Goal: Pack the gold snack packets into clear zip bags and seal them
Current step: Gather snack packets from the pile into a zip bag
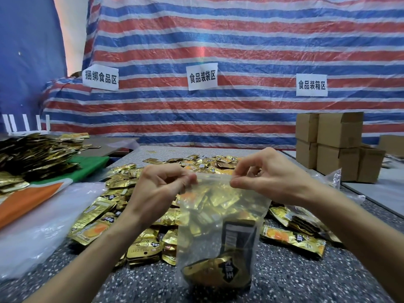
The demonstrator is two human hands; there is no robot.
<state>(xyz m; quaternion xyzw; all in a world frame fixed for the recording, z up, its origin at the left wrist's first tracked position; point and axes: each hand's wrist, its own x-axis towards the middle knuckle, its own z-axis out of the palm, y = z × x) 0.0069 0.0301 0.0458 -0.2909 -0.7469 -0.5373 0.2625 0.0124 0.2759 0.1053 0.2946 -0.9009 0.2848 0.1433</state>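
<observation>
A clear zip bag (220,217) hangs upright over the speckled table (306,278), with gold snack packets (215,273) lying in its bottom. My left hand (161,189) pinches the bag's top edge at its left corner. My right hand (264,173) pinches the same top edge at its right corner. Behind and around the bag lies a loose heap of gold snack packets (135,226) spread over the table.
A tall pile of gold packets (37,154) sits at the far left by green and orange sheets (32,200). Loose clear plastic (39,226) lies left of the heap. Cardboard boxes (334,145) are stacked at the right. A striped tarp (218,51) forms the back wall.
</observation>
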